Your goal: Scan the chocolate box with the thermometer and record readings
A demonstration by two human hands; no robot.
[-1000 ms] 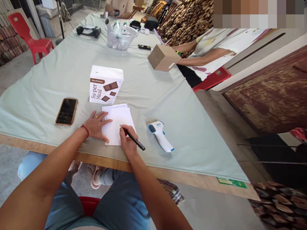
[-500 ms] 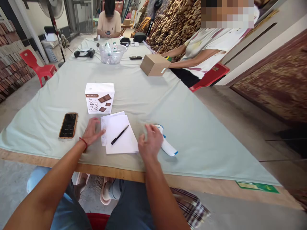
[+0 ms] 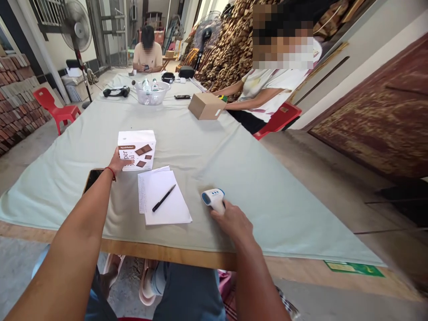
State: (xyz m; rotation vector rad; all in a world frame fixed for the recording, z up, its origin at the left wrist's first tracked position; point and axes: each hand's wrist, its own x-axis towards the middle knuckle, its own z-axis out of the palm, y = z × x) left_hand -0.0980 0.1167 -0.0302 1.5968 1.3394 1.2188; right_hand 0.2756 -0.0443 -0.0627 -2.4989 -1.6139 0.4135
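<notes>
My left hand (image 3: pixel 117 163) grips the white box (image 3: pixel 142 151) by its lower left side, thumb across the printed front. The box shows brown chocolate-like pieces and stands on the cloth-covered table (image 3: pixel 267 214). In my right hand (image 3: pixel 236 220) is the handle of a gun-shaped, white-and-blue handheld scanner (image 3: pixel 214 197), its head pointing left. Between my hands lie sheets of paper (image 3: pixel 163 209), with a black pen (image 3: pixel 163 198) on top. A phone (image 3: pixel 92 179) is partly hidden behind my left forearm.
A brown cardboard box (image 3: pixel 206 106) sits farther back, near a seated person (image 3: pixel 267 96) on the right. A clear basin (image 3: pixel 152 94) holds bottles. Another person (image 3: pixel 147 55) sits at the far end. A red chair (image 3: pixel 55 109) stands left of the table.
My left hand has moved forward from beside the papers and taken hold of the white box. My right hand has picked up the scanner by its handle and turned its head leftward.
</notes>
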